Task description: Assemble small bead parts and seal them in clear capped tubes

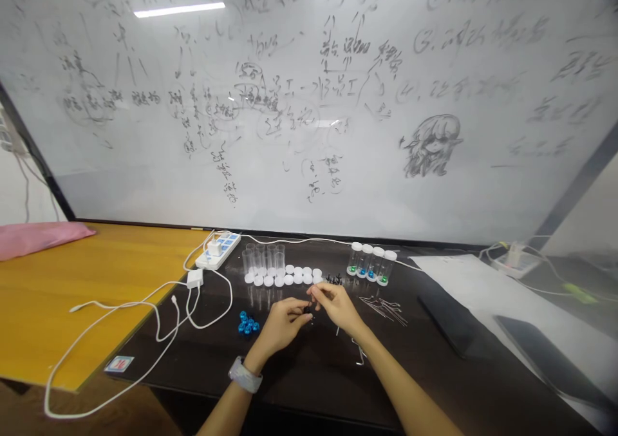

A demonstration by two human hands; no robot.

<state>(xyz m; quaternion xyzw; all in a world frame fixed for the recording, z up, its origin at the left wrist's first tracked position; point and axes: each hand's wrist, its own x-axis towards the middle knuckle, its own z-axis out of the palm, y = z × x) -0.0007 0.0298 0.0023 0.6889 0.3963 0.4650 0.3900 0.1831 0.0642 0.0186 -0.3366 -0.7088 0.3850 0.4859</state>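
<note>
My left hand (282,323), with a watch on its wrist, pinches a small black piece (307,309) above the dark table. Close against it, the fingertips of my right hand (340,307) are pressed together; what they hold is too small to make out. Several shiny blue balls (248,324) lie left of my left hand. Just beyond my hands are white round caps (298,275) in rows and a cluster of small black pieces (334,279). Thin bent wires (383,308) lie to the right, and a bent metal rod (360,353) rests near my right forearm.
Open clear tubes (264,257) stand upright on white caps at the back. Capped tubes (371,263) with green and blue balls inside stand back right. A power strip (219,250) with white cables lies left. Two dark flat devices (454,323) (545,355) lie right, below a whiteboard (290,185).
</note>
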